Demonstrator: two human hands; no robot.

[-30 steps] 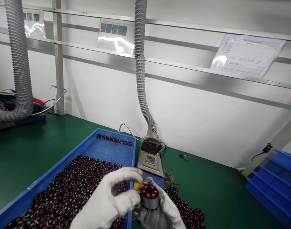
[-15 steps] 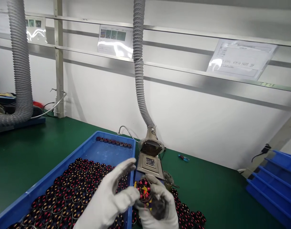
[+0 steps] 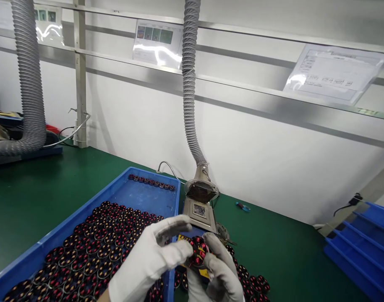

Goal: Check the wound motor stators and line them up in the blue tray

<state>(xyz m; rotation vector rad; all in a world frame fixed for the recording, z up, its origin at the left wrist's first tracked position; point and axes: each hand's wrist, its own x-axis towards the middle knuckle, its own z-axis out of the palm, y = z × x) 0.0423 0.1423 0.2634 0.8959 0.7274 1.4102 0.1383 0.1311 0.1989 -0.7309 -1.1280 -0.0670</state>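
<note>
A round part is held clamped between the thumb and fingers of the gloved right hand, just beside the right wall of the blue tray. Its dark rim is ringed inside with red segments (some yellow is seen through its middle). The gloved left hand's thumb and fingers are parted; whether the part is touched by its thumb cannot be told.

Head-worn view, forward-down over hands
</note>
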